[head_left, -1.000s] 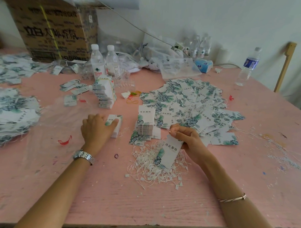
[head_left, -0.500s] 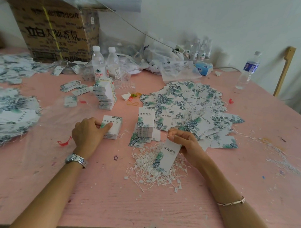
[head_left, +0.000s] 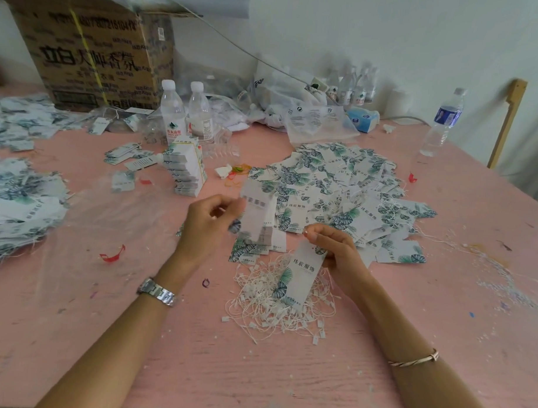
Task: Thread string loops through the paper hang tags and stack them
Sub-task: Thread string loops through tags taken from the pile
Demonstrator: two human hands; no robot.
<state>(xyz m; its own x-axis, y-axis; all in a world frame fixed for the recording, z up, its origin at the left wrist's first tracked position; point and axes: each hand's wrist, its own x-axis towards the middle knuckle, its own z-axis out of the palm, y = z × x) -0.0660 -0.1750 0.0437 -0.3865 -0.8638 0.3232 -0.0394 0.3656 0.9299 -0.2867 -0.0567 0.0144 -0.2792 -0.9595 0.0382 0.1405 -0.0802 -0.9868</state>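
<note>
A cardboard box (head_left: 93, 54), water bottles (head_left: 172, 115), perhaps tissues (head_left: 362, 120) stand behind.

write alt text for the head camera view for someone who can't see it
A person's right hand pinches a leaf-print hang tag over a heap of white string loops on a pink table, while the left hand holds up a second, motion-blurred tag. Loose tags spread out behind.

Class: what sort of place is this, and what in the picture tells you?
Probably a small hand-assembly workshop: heaps of printed hang tags, a pile of string loops, and a carton on a pink worktable.
</note>
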